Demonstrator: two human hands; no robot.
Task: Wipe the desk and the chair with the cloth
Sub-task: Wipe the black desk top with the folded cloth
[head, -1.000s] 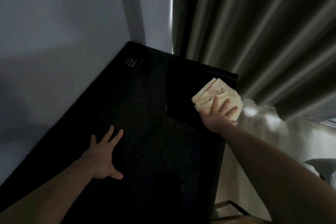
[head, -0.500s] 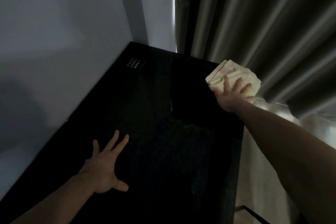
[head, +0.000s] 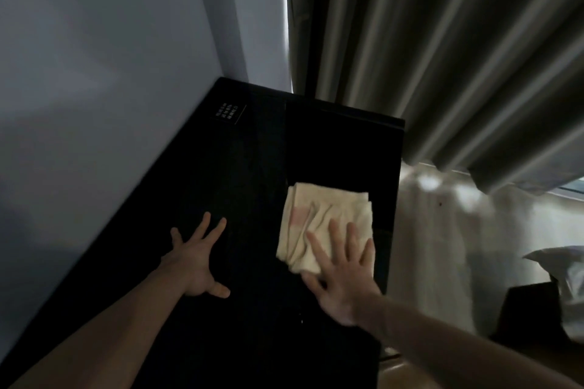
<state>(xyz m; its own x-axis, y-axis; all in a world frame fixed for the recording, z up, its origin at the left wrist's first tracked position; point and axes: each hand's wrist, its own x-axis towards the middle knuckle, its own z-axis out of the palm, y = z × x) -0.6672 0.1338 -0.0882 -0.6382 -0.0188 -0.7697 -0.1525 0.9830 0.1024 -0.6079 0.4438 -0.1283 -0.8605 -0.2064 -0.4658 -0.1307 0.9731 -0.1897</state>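
A black desk [head: 240, 174] runs along the wall, and a folded cream cloth [head: 319, 218] with a faint pink stripe lies on its right half. My right hand [head: 343, 275] presses flat on the near part of the cloth with its fingers spread. Left of the cloth, my left hand [head: 196, 259] rests flat on the bare desk top, fingers splayed. No chair is in view.
A pale wall [head: 94, 73] borders the desk on the left. Grey curtains [head: 442, 57] hang behind its far right corner. A small white label [head: 228, 113] sits near the far left corner. Beyond the desk's right edge are the floor, a dark box [head: 534, 309] and a pale bag [head: 562, 265].
My right hand has drawn the cloth from the desk's far right corner back toward me along the right side. My left hand has stayed flat on the desk.
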